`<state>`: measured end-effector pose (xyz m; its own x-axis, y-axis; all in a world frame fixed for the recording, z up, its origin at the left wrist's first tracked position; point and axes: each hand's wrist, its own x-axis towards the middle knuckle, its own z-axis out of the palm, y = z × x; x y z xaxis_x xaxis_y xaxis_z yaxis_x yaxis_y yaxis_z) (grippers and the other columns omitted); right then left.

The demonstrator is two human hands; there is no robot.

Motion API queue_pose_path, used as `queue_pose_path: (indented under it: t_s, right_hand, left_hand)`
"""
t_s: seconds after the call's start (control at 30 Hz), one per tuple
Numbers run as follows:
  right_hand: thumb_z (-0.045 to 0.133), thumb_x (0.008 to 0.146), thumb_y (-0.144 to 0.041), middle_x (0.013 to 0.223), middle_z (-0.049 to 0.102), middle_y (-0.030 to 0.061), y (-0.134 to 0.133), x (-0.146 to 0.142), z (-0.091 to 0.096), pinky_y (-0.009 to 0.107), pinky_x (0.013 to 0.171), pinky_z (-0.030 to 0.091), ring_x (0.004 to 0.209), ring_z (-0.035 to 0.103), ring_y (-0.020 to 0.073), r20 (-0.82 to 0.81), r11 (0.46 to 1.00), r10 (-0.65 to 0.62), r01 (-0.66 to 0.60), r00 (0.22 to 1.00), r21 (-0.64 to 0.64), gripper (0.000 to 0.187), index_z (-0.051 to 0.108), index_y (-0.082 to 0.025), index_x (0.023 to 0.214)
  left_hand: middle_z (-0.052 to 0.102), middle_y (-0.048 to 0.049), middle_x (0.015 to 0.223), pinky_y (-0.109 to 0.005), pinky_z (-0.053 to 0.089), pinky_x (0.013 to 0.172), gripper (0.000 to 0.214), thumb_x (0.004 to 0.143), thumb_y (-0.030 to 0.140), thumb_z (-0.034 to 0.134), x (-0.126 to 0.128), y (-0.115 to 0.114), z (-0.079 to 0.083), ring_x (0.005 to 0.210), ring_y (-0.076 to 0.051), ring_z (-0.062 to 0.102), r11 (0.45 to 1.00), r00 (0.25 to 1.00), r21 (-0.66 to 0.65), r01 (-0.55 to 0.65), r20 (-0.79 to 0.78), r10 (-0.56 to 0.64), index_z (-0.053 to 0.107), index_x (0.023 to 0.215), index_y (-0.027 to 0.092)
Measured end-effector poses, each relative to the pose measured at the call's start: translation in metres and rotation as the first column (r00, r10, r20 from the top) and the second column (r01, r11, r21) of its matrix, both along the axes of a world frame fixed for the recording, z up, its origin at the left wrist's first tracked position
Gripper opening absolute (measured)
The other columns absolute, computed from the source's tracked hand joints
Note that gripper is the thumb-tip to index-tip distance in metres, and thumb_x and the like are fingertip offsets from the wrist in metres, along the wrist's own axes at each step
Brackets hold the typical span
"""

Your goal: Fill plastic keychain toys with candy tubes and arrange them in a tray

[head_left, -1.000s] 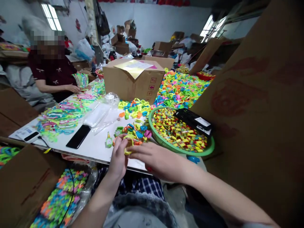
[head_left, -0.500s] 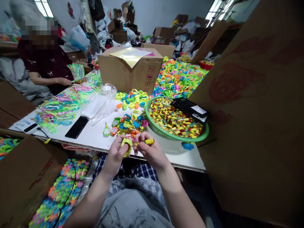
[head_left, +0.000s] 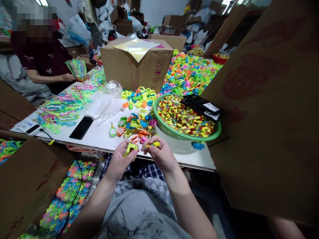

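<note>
My left hand (head_left: 121,159) is closed round a yellow plastic toy watch (head_left: 130,150), its thumb pressed on the near side. Just to the right, my right hand (head_left: 159,153) pinches a small yellow tube (head_left: 156,144) between thumb and fingers; the fingers hide part of it. Both hands are over the table's front edge, close together but apart. Beyond them lies a loose heap of toy watches (head_left: 134,124) in orange, blue, green and yellow. A green basket (head_left: 163,127) full of small yellow and red tubes (head_left: 178,116) stands to the right.
A black phone (head_left: 81,127) lies on the white table (head_left: 104,137) at left. A cardboard box (head_left: 134,68) stands behind the watches, and a black tray (head_left: 200,107) rests on the basket. Tall cardboard (head_left: 261,132) walls the right side. Across the table a co-worker's hand (head_left: 67,77) holds colourful strips.
My hands have drawn slightly apart, and the toy watch has turned in my left hand. The tube stays in my right fingers. The whole view has tilted a little downward.
</note>
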<state>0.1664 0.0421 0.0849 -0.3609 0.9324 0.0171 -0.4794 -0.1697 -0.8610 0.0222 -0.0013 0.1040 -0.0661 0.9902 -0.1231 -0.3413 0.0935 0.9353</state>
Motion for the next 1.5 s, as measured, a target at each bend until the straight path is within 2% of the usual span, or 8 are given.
queue_pose_path:
  t_s: [0.23,0.53,0.67,0.8,0.93,1.1,1.33,1.5]
  right_hand:
    - [0.063,0.085,-0.039,0.09,0.069,0.0011,-0.012,0.002,0.012,0.038,0.089,0.049,0.091,0.065,0.0155,0.191,0.958,-0.018,-0.038,0.981,0.283,0.034,0.032,-0.027,0.093]
    - [0.062,0.085,-0.037,0.081,0.061,-0.0007,-0.015,0.015,0.012,0.027,0.067,0.05,0.073,0.061,0.0128,0.37,0.915,-0.06,-0.097,0.927,0.392,0.026,0.041,-0.025,0.096]
    - [0.056,0.089,-0.036,0.093,0.061,0.0034,-0.018,0.017,0.013,0.028,0.068,0.051,0.076,0.06,0.0139,0.448,0.892,-0.069,-0.146,0.892,0.428,0.029,0.051,-0.025,0.116]
    - [0.049,0.093,-0.034,0.09,0.058,0.0023,-0.019,0.017,0.015,0.03,0.071,0.051,0.077,0.058,0.014,0.448,0.877,0.005,-0.219,0.894,0.428,0.04,0.041,-0.029,0.132]
    - [0.054,0.091,-0.034,0.09,0.056,0.0013,-0.014,0.02,0.018,0.025,0.065,0.049,0.074,0.056,0.0119,0.386,0.875,0.003,-0.189,0.923,0.445,0.023,0.049,-0.028,0.113]
    - [0.051,0.091,-0.032,0.084,0.063,0.0028,-0.002,0.024,0.031,0.031,0.077,0.048,0.081,0.059,0.0147,0.506,0.775,-0.02,-0.306,0.863,0.553,0.016,0.064,-0.023,0.089]
    - [0.069,0.077,-0.043,0.074,0.064,0.0009,0.004,0.02,0.026,0.025,0.061,0.049,0.064,0.057,0.0103,0.397,0.903,0.043,-0.206,0.917,0.377,0.024,0.067,-0.018,0.077]
    - [0.073,0.073,-0.042,0.077,0.067,0.0023,0.008,0.022,0.025,0.023,0.055,0.047,0.063,0.058,0.0101,0.379,0.882,0.019,-0.195,0.925,0.43,0.023,0.07,-0.019,0.076]
  left_hand:
    - [0.055,0.0024,0.068,-0.016,0.033,0.048,0.034,0.065,0.038,0.076,-0.006,-0.004,-0.004,0.053,-0.006,0.042,1.0,1.0,0.007,0.004,0.023,-0.004,0.055,0.08,0.016]
    - [0.056,0.0019,0.07,-0.017,0.035,0.049,0.034,0.064,0.038,0.076,-0.006,-0.007,-0.003,0.054,-0.006,0.043,1.0,1.0,-0.004,0.011,0.008,-0.011,0.055,0.081,0.017]
    - [0.056,0.0019,0.072,-0.017,0.034,0.048,0.031,0.065,0.036,0.075,-0.006,-0.007,0.001,0.054,-0.006,0.043,1.0,1.0,0.015,0.014,-0.003,-0.014,0.055,0.079,0.017]
    - [0.057,0.0013,0.075,-0.017,0.035,0.049,0.029,0.067,0.036,0.074,-0.007,-0.008,0.003,0.055,-0.006,0.043,0.999,1.0,0.037,0.026,-0.014,-0.026,0.057,0.08,0.017]
    - [0.056,0.0009,0.072,-0.018,0.034,0.049,0.031,0.066,0.037,0.075,-0.008,-0.009,0.002,0.056,-0.007,0.043,0.997,0.998,0.036,0.062,-0.025,-0.061,0.058,0.08,0.016]
    - [0.051,0.0031,0.067,-0.017,0.031,0.049,0.033,0.067,0.039,0.076,-0.007,-0.011,0.002,0.054,-0.006,0.04,0.995,0.994,0.01,0.103,-0.023,-0.103,0.057,0.082,0.016]
    - [0.05,0.006,0.062,-0.018,0.03,0.05,0.036,0.065,0.04,0.077,-0.006,-0.009,0.002,0.051,-0.005,0.039,0.988,0.988,-0.033,0.15,-0.021,-0.151,0.056,0.083,0.016]
    - [0.06,0.0018,0.066,-0.019,0.031,0.05,0.039,0.064,0.043,0.076,-0.004,-0.008,0.001,0.053,-0.007,0.044,0.982,0.983,-0.065,0.177,-0.045,-0.18,0.055,0.084,0.016]
